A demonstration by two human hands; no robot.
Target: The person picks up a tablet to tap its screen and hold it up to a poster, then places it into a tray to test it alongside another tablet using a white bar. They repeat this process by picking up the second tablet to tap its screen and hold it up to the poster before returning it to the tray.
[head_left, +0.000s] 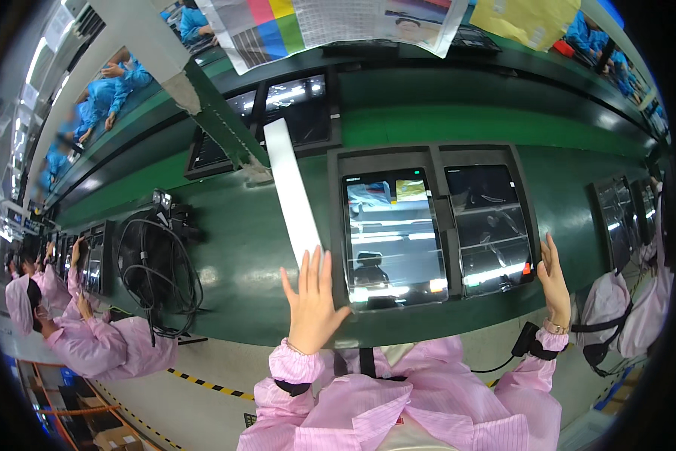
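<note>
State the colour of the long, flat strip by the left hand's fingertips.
White: the long, flat strip by the left hand, best seen in the head view.

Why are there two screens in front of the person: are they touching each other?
Apart. The head view shows a dark tray wall standing between the left screen and the right screen.

Colour-patched sheet cut off above, its small print seemingly unreadable
</note>
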